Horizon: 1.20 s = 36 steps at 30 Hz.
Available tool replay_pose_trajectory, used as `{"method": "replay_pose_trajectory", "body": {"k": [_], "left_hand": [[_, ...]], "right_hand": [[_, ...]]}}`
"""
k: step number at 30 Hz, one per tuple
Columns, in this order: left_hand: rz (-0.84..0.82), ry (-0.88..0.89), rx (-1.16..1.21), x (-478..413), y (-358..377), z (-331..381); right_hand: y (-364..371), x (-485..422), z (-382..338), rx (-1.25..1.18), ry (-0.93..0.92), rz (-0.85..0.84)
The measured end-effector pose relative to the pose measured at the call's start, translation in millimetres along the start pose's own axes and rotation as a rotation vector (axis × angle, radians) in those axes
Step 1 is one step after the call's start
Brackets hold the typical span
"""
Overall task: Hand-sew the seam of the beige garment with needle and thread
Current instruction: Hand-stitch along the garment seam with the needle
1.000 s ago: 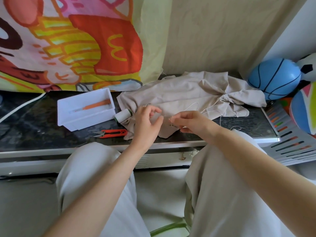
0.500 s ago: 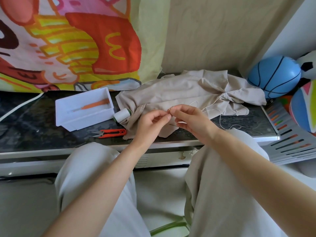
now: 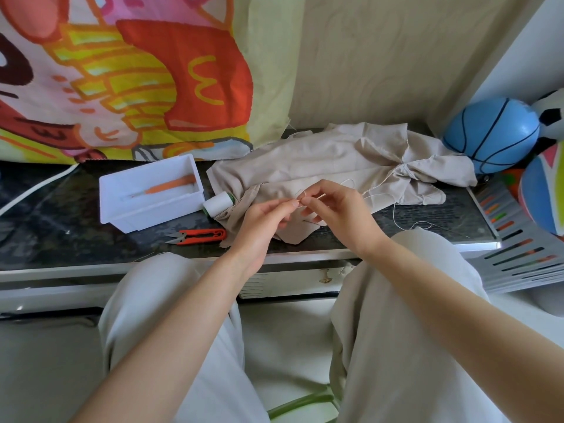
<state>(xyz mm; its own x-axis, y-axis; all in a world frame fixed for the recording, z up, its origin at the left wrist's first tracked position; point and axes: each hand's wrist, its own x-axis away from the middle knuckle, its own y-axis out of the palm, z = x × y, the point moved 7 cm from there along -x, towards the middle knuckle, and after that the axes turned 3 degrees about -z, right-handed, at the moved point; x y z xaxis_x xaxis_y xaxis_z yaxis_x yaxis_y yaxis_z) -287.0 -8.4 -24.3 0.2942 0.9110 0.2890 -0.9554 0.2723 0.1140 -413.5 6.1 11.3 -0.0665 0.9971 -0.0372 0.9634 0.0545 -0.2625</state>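
Head camera looked down on two bare hands meeting just above the near edge of the beige garment (image 3: 323, 160). The left hand (image 3: 264, 219) had its thumb and forefinger drawn together, the other fingers loosely curled beneath. Its fingertips (image 3: 292, 204) touched those of the right hand (image 3: 338, 209). The right fingertips (image 3: 307, 200) were pinched as well. A small loop of pale thread (image 3: 393, 212) rose just above the meeting fingertips, and both pinches appeared closed on it. The strand trailed away to the right of the right fingers and down over the dark tabletop (image 3: 61, 224). Whether a needle sat in either pinch was too small to tell. The garment lay crumpled on the tabletop, directly under and beyond the fingers. Just left of the left fingers a white thread spool (image 3: 218, 203) touched the cloth, and red snips (image 3: 198, 236) lay nearer than it. Farther left sat a white tray (image 3: 146, 213) holding an orange-handled tool (image 3: 171, 188).
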Motion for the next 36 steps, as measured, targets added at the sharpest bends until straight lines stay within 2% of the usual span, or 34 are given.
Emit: {"method": "replay_pose_trajectory", "body": {"k": [6, 11, 21, 36], "left_hand": [[0.011, -0.014, 0.054, -1.9, -2.2, -1.1], [0.005, 0.001, -0.026, 2.9, 0.2, 2.7], [0.034, 0.059, -0.119, 6.7, -2.3, 8.2], [-0.023, 0.107, -0.141, 7.7, -1.0, 12.4]], "right_hand": [[-0.5, 3.6, -9.4, 0.178, -0.147, 0.020], [-0.5, 4.6, -11.5, 0.259, -0.227, 0.027], [-4.6, 1.6, 8.1, -0.064, 0.052, 0.052], [-4.3, 0.0, 12.6, -0.126, 0.113, 0.048]]}}
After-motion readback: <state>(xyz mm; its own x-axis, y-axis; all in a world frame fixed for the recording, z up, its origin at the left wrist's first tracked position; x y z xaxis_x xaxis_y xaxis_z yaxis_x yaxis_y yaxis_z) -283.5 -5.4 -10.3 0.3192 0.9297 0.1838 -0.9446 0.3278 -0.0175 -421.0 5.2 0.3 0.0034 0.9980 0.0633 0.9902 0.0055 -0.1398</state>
